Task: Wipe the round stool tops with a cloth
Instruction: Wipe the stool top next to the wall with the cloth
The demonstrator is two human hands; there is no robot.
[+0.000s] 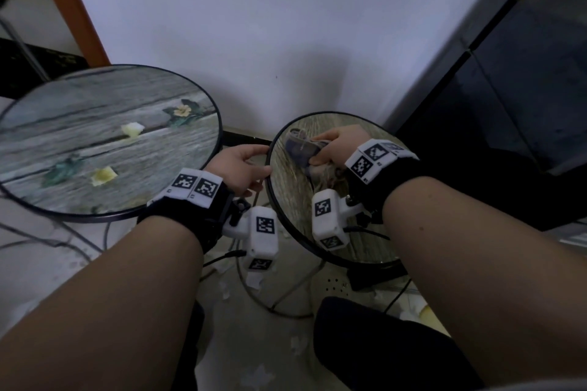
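L hand (243, 168) fingers curled, R hand (338, 144) clenched, forearms extended

Left stool top (95, 143) cut off at frame's left edge, surface print smeared w/ motion blur. Cloth (305, 149) partly buried under right hand (336, 146). Smaller stool top (292, 200) half covered by wrist gear, forearm.

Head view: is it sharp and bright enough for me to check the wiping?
Head view: dim overall, no strong glare. The left stool top is smeared by motion blur. The cloth under the right hand is soft and murky. Wide-angle distortion bends the wall edges. The left hand at the right stool top's rim reads clearly.
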